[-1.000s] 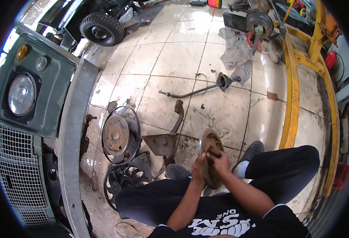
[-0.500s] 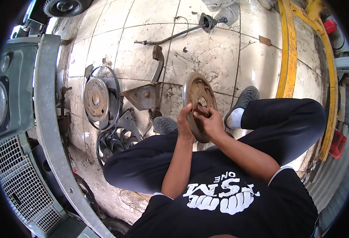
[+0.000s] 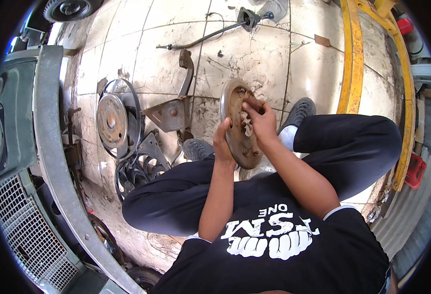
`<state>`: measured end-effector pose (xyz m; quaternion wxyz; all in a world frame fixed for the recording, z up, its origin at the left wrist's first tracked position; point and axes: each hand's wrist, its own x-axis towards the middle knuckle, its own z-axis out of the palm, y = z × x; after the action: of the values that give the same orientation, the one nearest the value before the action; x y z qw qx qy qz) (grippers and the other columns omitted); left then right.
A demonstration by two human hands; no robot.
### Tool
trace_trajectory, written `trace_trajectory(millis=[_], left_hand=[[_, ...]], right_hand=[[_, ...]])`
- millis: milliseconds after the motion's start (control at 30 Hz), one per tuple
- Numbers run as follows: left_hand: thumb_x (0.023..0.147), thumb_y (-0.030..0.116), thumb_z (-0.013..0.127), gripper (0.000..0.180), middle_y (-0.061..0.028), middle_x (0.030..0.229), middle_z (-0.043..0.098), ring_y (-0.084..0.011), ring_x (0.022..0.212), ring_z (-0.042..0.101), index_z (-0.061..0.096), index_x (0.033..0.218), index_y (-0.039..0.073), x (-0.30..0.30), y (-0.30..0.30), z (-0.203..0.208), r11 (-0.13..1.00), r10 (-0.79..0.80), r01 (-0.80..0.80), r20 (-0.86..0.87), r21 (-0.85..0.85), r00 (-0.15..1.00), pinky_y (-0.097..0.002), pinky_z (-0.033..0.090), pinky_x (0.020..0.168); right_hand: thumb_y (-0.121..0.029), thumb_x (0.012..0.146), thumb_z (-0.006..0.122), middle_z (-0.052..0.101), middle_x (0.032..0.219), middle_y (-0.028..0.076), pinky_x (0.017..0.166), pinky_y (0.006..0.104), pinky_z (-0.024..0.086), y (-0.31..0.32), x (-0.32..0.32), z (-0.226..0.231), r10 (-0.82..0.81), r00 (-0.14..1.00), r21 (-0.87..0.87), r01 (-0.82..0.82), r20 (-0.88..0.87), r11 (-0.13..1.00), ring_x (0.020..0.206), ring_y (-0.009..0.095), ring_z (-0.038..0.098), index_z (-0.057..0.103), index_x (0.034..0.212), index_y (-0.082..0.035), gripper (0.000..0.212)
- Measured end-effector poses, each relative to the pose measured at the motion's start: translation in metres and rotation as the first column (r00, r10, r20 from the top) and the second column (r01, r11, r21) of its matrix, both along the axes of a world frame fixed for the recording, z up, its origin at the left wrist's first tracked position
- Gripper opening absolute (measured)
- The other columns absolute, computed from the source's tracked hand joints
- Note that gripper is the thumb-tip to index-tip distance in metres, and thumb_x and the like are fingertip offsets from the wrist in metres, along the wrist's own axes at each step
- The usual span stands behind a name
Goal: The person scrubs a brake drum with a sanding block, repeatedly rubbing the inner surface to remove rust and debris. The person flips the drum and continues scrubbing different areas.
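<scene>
A round, rusty metal disc [image 3: 235, 100], with holes and small studs in its face, stands tilted on edge above my crossed legs. My left hand [image 3: 223, 143] grips its left rim, thumb in front and the other fingers mostly hidden behind. At the upper part of the face, my right hand [image 3: 263, 122] has its fingers bent and pressed together; what they pinch, if anything, is too small to make out. To the left lies a rusty bracket with a pedal arm [image 3: 170, 115]. Beyond it, another round metal disc [image 3: 111, 121] leans among black belts or rings [image 3: 139, 100].
A long rod with a flanged joint [image 3: 248, 20] lies on the cracked tile floor [image 3: 254, 59]. Along the left stands a green vehicle front with a grey bumper [image 3: 53, 122]. A yellow metal frame [image 3: 351, 63] and a red container [image 3: 414, 171] are on the right. Black fan-like parts [image 3: 149, 166] lie by my left knee.
My right hand has moved up the disc's face from near its centre to the upper part. The left hand still holds the rim. The whole view has shifted slightly.
</scene>
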<state>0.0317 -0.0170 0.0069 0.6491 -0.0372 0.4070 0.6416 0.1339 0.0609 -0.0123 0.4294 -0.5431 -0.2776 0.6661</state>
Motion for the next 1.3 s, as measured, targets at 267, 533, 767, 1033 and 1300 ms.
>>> trace_trajectory(millis=[267,533,767,1033,1300], left_hand=[[0.098,0.035,0.063,0.052,-0.0107,0.121,0.068,-0.0239,0.111,0.066,0.059,0.138,0.002,-0.008,0.005,0.005,0.999,0.035,-0.033,0.049,-0.029,0.998,-0.0382,0.054,0.096],[0.096,0.036,0.064,0.051,-0.0094,0.12,0.068,-0.0217,0.107,0.066,0.062,0.134,0.003,-0.022,0.013,0.011,0.997,-0.07,0.072,0.06,-0.033,0.996,-0.038,0.056,0.09],[0.095,0.041,0.064,0.051,-0.0105,0.113,0.069,-0.0221,0.1,0.068,0.064,0.13,0.003,-0.03,0.015,-0.001,0.996,-0.072,0.068,-0.061,-0.058,0.996,-0.0386,0.057,0.087],[0.097,0.04,0.064,0.049,-0.0087,0.108,0.07,-0.0204,0.1,0.068,0.064,0.129,0.003,-0.033,0.007,0.001,0.997,-0.007,0.008,0.016,-0.075,1.0,-0.0379,0.057,0.087],[0.096,0.042,0.065,0.05,-0.0081,0.112,0.07,-0.02,0.098,0.067,0.064,0.13,0.005,-0.033,0.005,0.01,0.987,0.055,-0.047,0.046,-0.151,0.997,-0.0381,0.056,0.087]], right_hand=[[-0.003,0.093,0.076,0.076,0.103,0.004,0.081,0.0291,0.057,0.006,0.018,-0.017,0.487,0.835,0.072,-0.519,0.255,0.852,0.094,0.011,0.07,0.07,0.122,0.0,0.03],[0.0,0.093,0.07,0.078,0.104,0.006,0.085,0.0283,0.057,0.012,0.005,-0.029,0.448,0.888,0.17,-0.459,0.103,0.872,0.097,0.013,0.073,0.073,0.121,0.001,0.029],[0.002,0.093,0.067,0.078,0.104,0.008,0.081,0.0258,0.058,0.016,0.0,-0.044,0.48,0.87,0.174,-0.492,0.109,0.853,0.093,0.012,0.072,0.073,0.119,0.002,0.027],[-0.006,0.093,0.074,0.075,0.097,0.001,0.08,0.0267,0.053,0.006,-0.005,-0.048,0.476,0.86,0.184,-0.506,0.185,0.842,0.088,0.009,0.066,0.074,0.108,-0.002,0.015],[-0.007,0.092,0.077,0.068,0.093,-0.001,0.081,0.0283,0.05,0.0,-0.015,-0.046,0.435,0.9,0.127,-0.436,0.037,0.891,0.088,0.008,0.061,0.068,0.1,-0.003,0.013]])
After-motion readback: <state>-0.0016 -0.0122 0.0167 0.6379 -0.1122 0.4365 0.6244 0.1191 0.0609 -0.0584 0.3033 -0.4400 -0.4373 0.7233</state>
